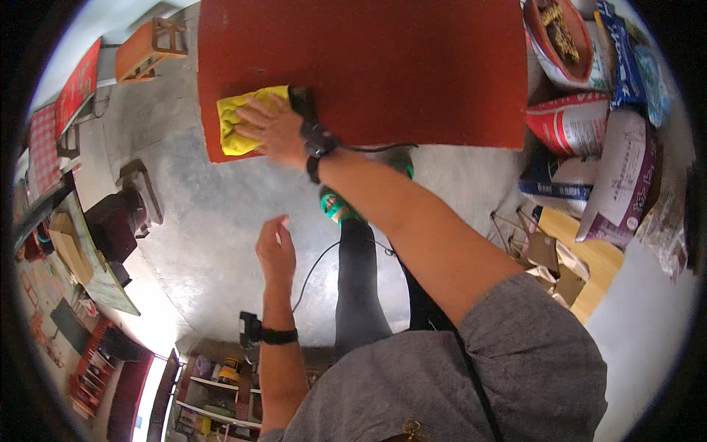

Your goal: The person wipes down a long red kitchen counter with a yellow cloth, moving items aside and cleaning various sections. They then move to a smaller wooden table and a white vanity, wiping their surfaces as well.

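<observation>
My right hand (270,128) lies flat with spread fingers on a folded yellow cloth (232,141), pressing it on the red tabletop (386,72) near its left front corner. The arm reaches across from the right, with a black strapped device at the wrist. Left of my legs, my left hand (276,246) hangs over the floor, fingers loosely curled, touching nothing; whether anything is inside the curl cannot be seen. That wrist also bears a black device on a strap.
Packed sacks (613,171) stand right of the table, below an open bag (585,50). A wooden stool (135,55) and a dark chair (119,221) are on the left. Shelves (215,381) stand behind me. A thin black cable runs by my leg.
</observation>
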### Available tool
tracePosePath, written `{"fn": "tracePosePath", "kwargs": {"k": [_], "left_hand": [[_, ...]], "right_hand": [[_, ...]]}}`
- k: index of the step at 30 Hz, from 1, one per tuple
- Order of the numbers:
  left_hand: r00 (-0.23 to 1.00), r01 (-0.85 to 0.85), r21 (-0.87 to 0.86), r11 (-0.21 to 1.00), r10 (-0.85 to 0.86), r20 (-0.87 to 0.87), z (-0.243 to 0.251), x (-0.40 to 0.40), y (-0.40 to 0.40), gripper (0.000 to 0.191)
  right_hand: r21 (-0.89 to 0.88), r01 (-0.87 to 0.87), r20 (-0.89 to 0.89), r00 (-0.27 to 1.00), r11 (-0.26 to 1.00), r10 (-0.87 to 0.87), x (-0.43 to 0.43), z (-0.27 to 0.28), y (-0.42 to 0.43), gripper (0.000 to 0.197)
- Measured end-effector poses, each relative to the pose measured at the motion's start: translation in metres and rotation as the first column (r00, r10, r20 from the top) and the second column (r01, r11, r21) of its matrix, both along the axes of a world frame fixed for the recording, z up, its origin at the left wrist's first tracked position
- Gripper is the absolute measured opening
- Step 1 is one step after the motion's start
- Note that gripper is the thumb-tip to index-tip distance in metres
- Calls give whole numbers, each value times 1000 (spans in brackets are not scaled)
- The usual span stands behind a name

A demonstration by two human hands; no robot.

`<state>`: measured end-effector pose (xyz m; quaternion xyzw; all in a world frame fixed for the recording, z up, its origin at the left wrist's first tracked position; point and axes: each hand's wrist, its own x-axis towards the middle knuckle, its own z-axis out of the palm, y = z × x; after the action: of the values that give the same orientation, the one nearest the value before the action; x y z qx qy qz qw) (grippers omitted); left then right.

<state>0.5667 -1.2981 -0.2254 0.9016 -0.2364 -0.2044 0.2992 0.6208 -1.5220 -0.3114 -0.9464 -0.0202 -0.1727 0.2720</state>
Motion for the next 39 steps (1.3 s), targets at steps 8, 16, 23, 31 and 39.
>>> {"fn": "tracePosePath", "kwargs": {"k": [8,16,23,31,39], "left_hand": [[954,-34,-30,999,41,296,-46,140,-120,30],[764,-280,169,945,113,636,-102,162,-153,52],[857,-271,256,928,111,504,-98,156,-161,55],[888,-238,299,924,82,453,-89,159,-167,60],[895,-223,268,937,89,437,-90,158,-169,60]], "right_hand": [[-514,448,-173,781,731,-600,-135,-32,-208,59],[-384,270,-386,822,883,-419,-132,25,-102,64],[-241,78,-261,955,967,-142,70,8,-85,60],[-403,278,76,960,872,-271,281,-30,-175,56],[-479,314,39,941,820,-337,242,-46,-245,54]]}}
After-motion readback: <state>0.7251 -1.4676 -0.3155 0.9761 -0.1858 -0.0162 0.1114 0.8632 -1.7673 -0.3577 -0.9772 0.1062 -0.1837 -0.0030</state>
